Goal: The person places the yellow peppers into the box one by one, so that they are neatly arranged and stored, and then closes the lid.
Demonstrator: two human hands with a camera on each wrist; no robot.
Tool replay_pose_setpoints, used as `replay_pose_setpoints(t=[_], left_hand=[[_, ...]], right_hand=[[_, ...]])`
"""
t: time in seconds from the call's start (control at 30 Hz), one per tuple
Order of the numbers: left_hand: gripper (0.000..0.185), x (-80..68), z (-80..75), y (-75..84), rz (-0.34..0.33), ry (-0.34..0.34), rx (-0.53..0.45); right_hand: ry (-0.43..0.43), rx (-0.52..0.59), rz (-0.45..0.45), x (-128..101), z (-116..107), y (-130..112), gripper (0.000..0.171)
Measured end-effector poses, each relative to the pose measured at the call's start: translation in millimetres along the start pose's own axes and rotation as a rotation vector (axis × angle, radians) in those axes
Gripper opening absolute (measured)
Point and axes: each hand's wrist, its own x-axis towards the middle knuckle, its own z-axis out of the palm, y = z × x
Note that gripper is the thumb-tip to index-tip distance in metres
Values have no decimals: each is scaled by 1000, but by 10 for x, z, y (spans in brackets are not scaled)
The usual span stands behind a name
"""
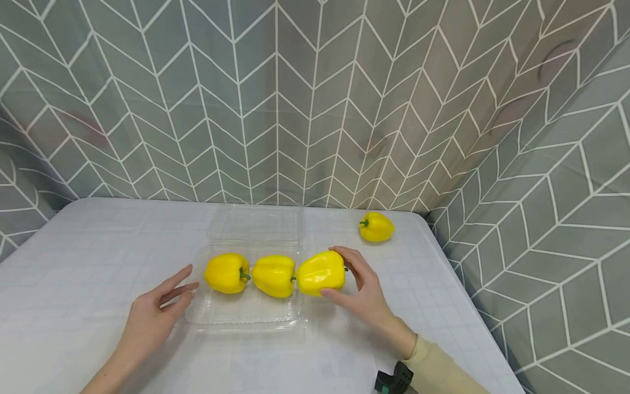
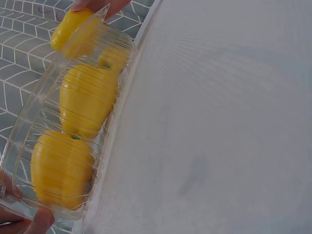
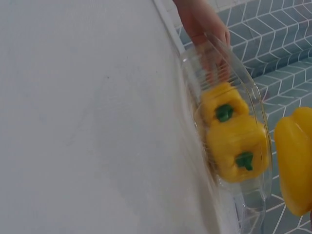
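My right hand (image 1: 366,290) grips a yellow bell pepper (image 1: 321,272), thumb in front and fingers behind, at the right edge of a clear plastic container (image 1: 246,314). In the right wrist view the held pepper (image 3: 295,161) is apart from the container wall and higher than the others. Inside the container lie two more yellow bell peppers, one on the left (image 1: 226,273) and one in the middle (image 1: 273,276), with green stems pointing right. At the container's left rim my left hand (image 1: 159,312) touches the plastic with loosely extended fingers.
The container's clear lid (image 1: 256,224) lies folded back behind it. Another yellow bell pepper (image 1: 376,227) rests at the back right of the white table (image 1: 98,246). A grey patterned curtain (image 1: 295,109) hangs behind the table. A black strap device (image 1: 394,377) sits by the right sleeve.
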Motion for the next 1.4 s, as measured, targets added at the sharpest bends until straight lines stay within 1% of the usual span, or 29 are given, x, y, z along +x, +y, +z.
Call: replay_pose_setpoints(t=[0.07,0.27,0.37,0.6,0.83,0.97,1.17,1.4], left_hand=[[49,2,3,-4,1,0,3],[49,5,10,2,-4,-9,-4],[49,7,11,4,-5,-12,-10],[49,3,14,12,4,-12,-2],[49,1,15,7,-20,-21,10],[49,-7,19,-1,-21,-21,22],[49,-6,20,5,-27,-23,11],[49,-17,7,5,-41,-31,12]], right_hand=[[-9,-8,-5,9,27,-28,73],[-25,-14,6,49,95,-275,69],[-33,-14,5,66,125,-351,68],[-47,-6,-7,85,199,-396,67],[-49,6,1,98,289,-458,66],[-47,2,0,105,340,-474,67],[-42,2,11,120,401,-497,66],[-33,12,-4,135,468,-569,66]])
